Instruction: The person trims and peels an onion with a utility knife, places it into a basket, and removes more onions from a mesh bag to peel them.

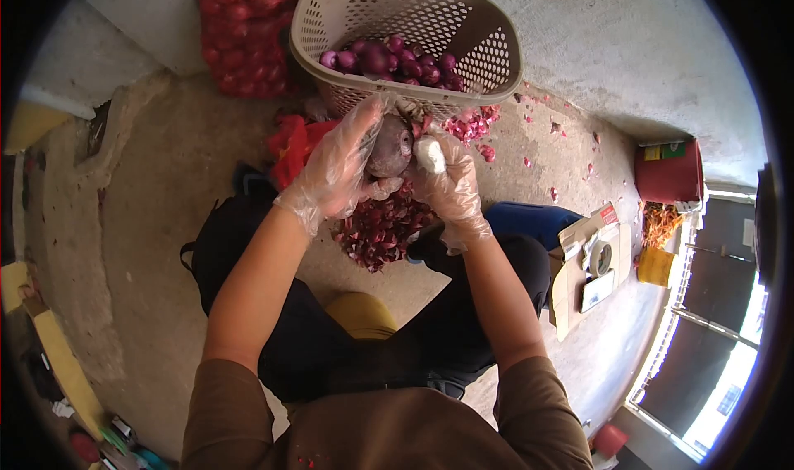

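Observation:
Both my hands wear clear plastic gloves and meet in front of the basket. My left hand (341, 166) holds a dark purple onion (389, 147), with the palm and fingers curved round its left side. At the onion's right side is my right hand (447, 172), fingers bent, with a white wrapping on one finger; whatever else it grips is too small to make out. Behind the hands stands a beige perforated basket (492, 81) with several peeled purple onions (397, 61) in it. Below the hands lies a heap of red onion skins (382, 232).
A red net sack of onions (248, 36) stands left of the basket. Red netting (289, 147) lies by my left wrist. To the right are a blue container (529, 222), a cardboard box (566, 284) with a tape roll, and a red bucket (668, 172) by the wall.

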Tool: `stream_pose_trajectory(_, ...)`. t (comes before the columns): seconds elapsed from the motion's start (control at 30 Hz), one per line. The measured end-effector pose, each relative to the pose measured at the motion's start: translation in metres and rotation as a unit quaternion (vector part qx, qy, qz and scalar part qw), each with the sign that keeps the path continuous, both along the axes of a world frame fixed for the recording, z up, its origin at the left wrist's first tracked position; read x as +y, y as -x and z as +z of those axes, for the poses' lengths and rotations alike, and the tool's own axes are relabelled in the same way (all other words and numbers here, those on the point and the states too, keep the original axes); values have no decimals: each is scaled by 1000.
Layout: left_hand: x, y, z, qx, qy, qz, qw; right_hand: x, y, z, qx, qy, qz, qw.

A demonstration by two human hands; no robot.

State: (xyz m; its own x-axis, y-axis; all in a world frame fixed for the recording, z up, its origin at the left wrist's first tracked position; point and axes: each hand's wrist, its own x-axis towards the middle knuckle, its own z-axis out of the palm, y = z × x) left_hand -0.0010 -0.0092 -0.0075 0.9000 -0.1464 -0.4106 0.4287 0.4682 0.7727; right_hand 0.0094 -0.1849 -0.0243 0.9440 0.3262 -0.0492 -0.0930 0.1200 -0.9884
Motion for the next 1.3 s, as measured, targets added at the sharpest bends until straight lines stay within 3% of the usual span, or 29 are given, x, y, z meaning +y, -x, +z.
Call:
stream_pose_trajectory(0.13,8,1,16,-2,102,-57,993,-2,1,11,-16,-16,1,1000)
stream_pose_trajectory(0.23,12,0,3,-16,112,-66,991,-3,2,11,10,-29,-10,999)
stream_pose_trajectory(0.4,9,-4,-13,-47,180,-36,982,6,0,17,31,-68,-69,995)
stream_pose_trajectory(0.6,4,-3,-7,-55,215,-34,975,-6,-10,12,40,-2,-76,996)
stream_pose_trajectory(0.7,7,-1,-7,-52,240,-19,969,-5,-18,19,83,-46,-183,978)
stream_pose_trajectory(0.8,9,0,-8,-56,281,-16,958,-18,-28,17,68,-3,-194,979)
stream_pose_trajectory(0.87,9,-1,-8,-58,298,-12,953,-30,-29,31,28,197,-102,975)
stream_pose_trajectory(0.93,7,-4,-7,-58,300,-2,952,-42,-31,33,-48,372,-7,927)
stream_pose_trajectory(1.0,3,-4,0,-63,260,10,963,-48,-33,26,-155,514,86,839)
stream_pose_trajectory(1.03,2,-5,2,-66,241,16,968,-44,-34,44,-45,600,183,778)
stream_pose_trajectory(1.13,1,-7,1,-85,197,8,977,-50,-28,20,-70,628,180,754)
stream_pose_trajectory(1.3,2,-10,-11,-83,279,-17,956,-47,-25,24,-121,588,158,784)
